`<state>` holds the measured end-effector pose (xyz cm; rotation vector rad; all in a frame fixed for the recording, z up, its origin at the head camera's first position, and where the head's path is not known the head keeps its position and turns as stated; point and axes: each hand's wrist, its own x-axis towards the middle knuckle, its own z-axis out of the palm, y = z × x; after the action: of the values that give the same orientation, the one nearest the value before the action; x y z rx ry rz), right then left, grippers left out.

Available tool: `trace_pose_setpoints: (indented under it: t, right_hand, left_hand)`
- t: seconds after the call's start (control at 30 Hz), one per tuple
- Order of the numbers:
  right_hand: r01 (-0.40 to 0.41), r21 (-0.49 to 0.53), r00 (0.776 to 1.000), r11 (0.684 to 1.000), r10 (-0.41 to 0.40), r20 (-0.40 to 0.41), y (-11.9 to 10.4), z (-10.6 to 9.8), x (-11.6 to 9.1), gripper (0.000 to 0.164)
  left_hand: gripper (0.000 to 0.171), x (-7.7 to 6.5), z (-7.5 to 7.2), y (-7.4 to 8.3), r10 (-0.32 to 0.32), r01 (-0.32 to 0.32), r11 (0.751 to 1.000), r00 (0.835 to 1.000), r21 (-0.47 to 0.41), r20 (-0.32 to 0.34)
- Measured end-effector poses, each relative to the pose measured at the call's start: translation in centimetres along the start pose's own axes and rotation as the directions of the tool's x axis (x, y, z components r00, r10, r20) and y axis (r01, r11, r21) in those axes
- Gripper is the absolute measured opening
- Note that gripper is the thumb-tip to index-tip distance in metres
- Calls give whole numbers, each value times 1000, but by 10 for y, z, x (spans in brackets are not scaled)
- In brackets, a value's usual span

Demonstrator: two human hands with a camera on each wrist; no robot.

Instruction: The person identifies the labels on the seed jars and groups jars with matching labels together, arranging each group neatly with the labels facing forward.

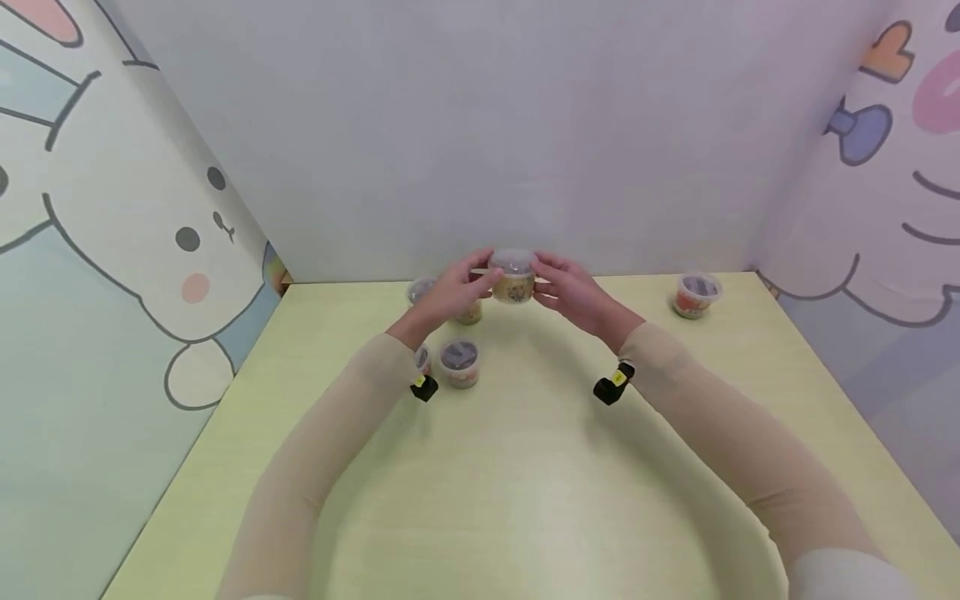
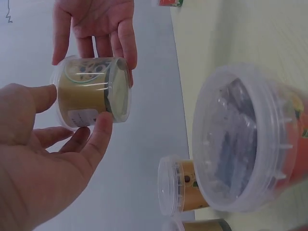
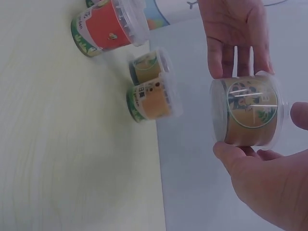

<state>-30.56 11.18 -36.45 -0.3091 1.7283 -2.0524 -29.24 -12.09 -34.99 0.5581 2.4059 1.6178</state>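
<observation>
A clear plastic tub (image 1: 513, 288) with a lid and a tan printed band is held up near the back wall, above the far edge of the table. My left hand (image 1: 456, 290) grips its left side, thumb and fingertips on the plastic. From the other side my right hand (image 1: 576, 293) holds it with thumb and fingers. In the left wrist view the tub (image 2: 91, 91) shows a small white sticker between the two hands. Its round picture label faces the right wrist view, where the left fingertips touch the tub (image 3: 250, 111) opposite the right hand (image 3: 274, 187).
Below the left forearm stands a red-labelled tub (image 1: 460, 363), another partly hidden beside it. Two tan-labelled tubs (image 3: 153, 98) stand farther back, near the wall. One more red-labelled tub (image 1: 696, 296) is at the table's far right. Printed cartoon panels (image 1: 202, 250) flank the table (image 1: 495, 500).
</observation>
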Motion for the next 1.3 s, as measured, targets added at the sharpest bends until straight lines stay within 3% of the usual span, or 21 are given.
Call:
trace_pose_setpoints:
  t: [0.27,0.4,0.63,0.87,1.17,1.3]
  right_hand:
    - [51,18,994,999,-49,-103,21,6,18,66]
    - [52,30,990,998,-48,-131,36,13,27,65]
    - [44,33,978,999,-36,-207,52,12,37,63]
    - [35,53,963,998,-19,-270,69,11,45,61]
    - [53,67,950,996,-30,-312,84,10,48,57]
    - [41,93,948,995,-9,-318,88,9,50,57]
  left_hand:
    - [64,11,-10,-19,26,-34,993,997,110,76]
    - [64,9,-16,-28,-19,5,983,997,183,71]
    - [62,19,-15,-36,-53,11,940,992,341,113]
    - [62,25,-8,-40,-135,82,945,980,316,148]
    - [60,29,1,-36,-233,173,897,967,406,103]
    - [57,30,6,-35,-276,222,862,960,456,54]
